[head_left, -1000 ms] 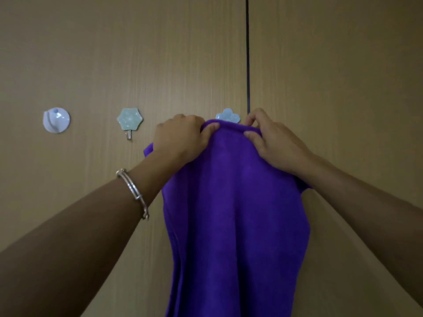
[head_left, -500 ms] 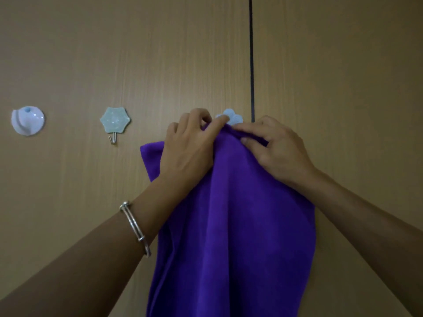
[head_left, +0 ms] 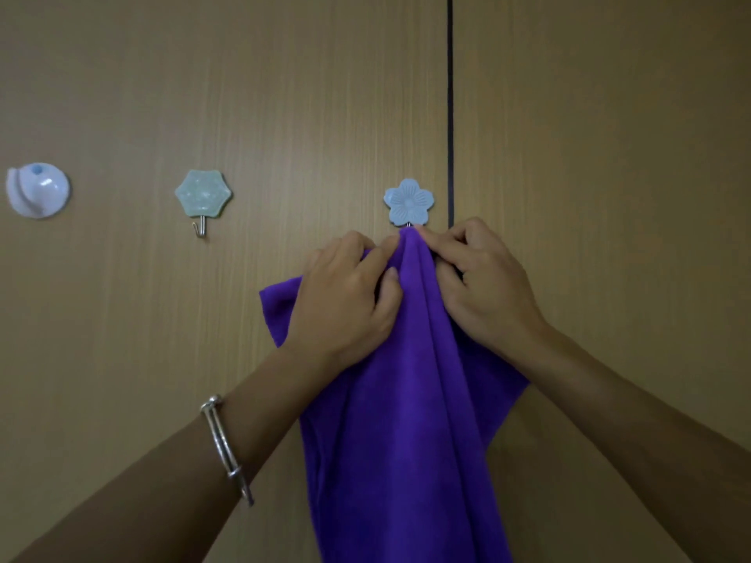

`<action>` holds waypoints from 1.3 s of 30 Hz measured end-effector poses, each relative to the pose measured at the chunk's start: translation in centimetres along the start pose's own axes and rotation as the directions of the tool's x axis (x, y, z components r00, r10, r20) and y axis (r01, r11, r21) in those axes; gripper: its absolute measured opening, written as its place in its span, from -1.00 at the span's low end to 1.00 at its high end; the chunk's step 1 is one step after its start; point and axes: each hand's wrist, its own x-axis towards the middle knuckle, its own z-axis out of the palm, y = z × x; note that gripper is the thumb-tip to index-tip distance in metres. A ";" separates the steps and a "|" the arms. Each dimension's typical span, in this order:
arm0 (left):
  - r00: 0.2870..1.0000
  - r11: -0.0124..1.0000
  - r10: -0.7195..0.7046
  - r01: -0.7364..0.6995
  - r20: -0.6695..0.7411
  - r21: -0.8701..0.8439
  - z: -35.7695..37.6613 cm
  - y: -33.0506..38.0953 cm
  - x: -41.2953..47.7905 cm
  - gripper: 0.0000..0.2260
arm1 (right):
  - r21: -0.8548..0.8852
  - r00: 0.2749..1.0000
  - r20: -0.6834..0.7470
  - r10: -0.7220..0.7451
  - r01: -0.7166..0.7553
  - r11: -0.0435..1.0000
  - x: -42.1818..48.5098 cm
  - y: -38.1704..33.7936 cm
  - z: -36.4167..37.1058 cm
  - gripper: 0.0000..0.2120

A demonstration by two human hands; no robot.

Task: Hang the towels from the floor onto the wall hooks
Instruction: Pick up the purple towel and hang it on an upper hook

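Softly bunched towel, flower-shaped hook

Bare forearms, at lower left and lower right of the frame. Wears a silver metal bangle on the left wrist, lower left of centre: two slim parallel bands, a small knob at the upper end, a wrapped joint lower down. Short plain nails on left hand and right hand.
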 end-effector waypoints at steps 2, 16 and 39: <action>0.999 0.999 -0.026 0.027 0.024 -0.017 -0.2 0.3 -0.2 -0.58 | -0.010 0.999 0.019 0.032 -0.031 0.999 -0.5 -0.4 0.1 -0.60; 0.887 0.735 -0.349 0.459 0.302 -0.500 -1.1 6.0 -5.3 -0.50 | 0.416 0.891 0.180 0.416 -0.452 0.789 -7.4 -4.8 0.8 -0.63; 0.604 0.517 -0.650 0.796 0.462 -0.313 -4.7 16.8 -21.1 -0.50 | 0.534 0.696 0.597 0.400 -0.716 0.450 -24.7 -8.1 -3.3 -0.51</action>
